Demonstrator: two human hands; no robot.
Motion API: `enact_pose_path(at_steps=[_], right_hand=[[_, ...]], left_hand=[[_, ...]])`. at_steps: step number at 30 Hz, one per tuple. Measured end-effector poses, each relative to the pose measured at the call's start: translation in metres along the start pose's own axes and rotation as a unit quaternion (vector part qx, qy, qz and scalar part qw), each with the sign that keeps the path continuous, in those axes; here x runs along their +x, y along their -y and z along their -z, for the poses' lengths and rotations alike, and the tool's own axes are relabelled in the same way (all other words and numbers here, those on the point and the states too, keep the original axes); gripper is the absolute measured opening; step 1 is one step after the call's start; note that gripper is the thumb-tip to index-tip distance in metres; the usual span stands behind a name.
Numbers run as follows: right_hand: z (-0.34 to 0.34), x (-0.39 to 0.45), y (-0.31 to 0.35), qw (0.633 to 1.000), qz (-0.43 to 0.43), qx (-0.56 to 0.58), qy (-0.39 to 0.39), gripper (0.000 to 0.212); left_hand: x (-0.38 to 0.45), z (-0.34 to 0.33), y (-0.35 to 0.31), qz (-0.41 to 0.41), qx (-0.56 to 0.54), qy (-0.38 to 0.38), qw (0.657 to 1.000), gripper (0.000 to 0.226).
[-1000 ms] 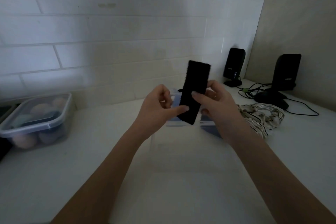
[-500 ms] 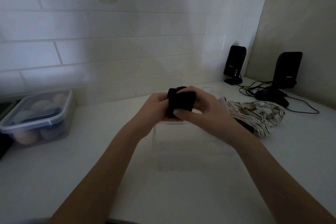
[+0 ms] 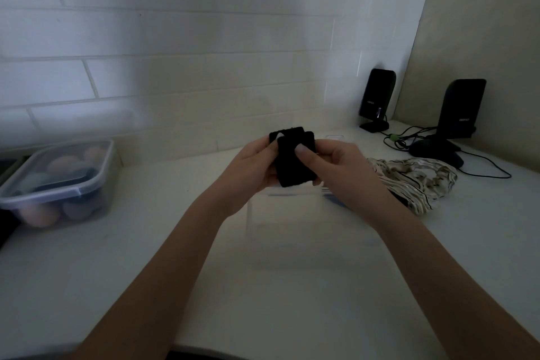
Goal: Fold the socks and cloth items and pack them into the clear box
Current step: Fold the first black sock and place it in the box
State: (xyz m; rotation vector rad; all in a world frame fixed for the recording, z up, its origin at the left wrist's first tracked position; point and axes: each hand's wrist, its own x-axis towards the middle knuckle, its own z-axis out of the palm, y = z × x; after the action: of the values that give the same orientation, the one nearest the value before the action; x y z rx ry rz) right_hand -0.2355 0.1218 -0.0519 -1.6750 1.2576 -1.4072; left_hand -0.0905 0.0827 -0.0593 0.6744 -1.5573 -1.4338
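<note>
A black sock, folded over on itself, is held in the air above the counter between both hands. My left hand grips its left side from behind. From the right, my right hand pinches it, thumb pressed on the front face. Below the hands stands the clear box, open, its walls faint against the white counter. A striped cream cloth lies crumpled on the counter to the right of the box.
A lidded plastic container with rounded pastel items sits at the left. Two black speakers with cables stand in the far right corner. A tiled wall runs along the back of the white counter.
A second ago the sock stood up as a long strip between my hands. It has been folded down into a short bundle and both hands now hold it slightly lower.
</note>
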Motion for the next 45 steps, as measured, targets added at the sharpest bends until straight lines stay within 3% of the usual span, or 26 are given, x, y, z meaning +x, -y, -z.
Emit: enact_pose_path(at_steps=[8,15,19,22,25,30,38,41,45], right_hand=[[-0.001,-0.001,0.001,0.999,0.0,-0.016,-0.028,0.016],[-0.003,-0.003,0.003,0.999,-0.01,-0.005,-0.049,0.033],[-0.003,-0.004,0.004,0.998,-0.015,0.001,-0.067,0.037],[-0.003,-0.002,0.0,0.994,-0.006,-0.022,-0.109,0.026],[-0.001,0.0,-0.004,0.988,0.014,-0.056,-0.141,0.036],[-0.001,-0.001,0.0,0.994,0.061,-0.073,-0.051,0.003],[-0.001,0.002,-0.006,0.997,0.059,-0.028,-0.046,0.015],[0.0,0.003,-0.006,0.997,0.061,-0.007,-0.047,0.019],[0.002,0.001,-0.004,0.997,0.056,0.011,-0.043,0.009]], left_hand=[[0.001,0.001,0.001,0.009,0.0,0.023,1.0,0.028],[0.001,0.001,0.001,0.033,0.026,0.032,0.999,0.041],[-0.001,-0.001,0.002,-0.036,0.132,0.033,0.99,0.033],[0.0,-0.001,0.004,-0.052,0.109,0.024,0.992,0.033],[0.0,-0.001,0.004,-0.049,0.092,0.046,0.993,0.032],[-0.003,-0.001,0.002,-0.05,0.122,0.081,0.988,0.031],[-0.002,0.0,0.004,-0.053,0.17,0.061,0.982,0.036],[-0.003,-0.001,0.002,-0.054,0.162,0.051,0.984,0.022],[-0.002,0.001,0.001,-0.083,0.14,0.011,0.987,0.023]])
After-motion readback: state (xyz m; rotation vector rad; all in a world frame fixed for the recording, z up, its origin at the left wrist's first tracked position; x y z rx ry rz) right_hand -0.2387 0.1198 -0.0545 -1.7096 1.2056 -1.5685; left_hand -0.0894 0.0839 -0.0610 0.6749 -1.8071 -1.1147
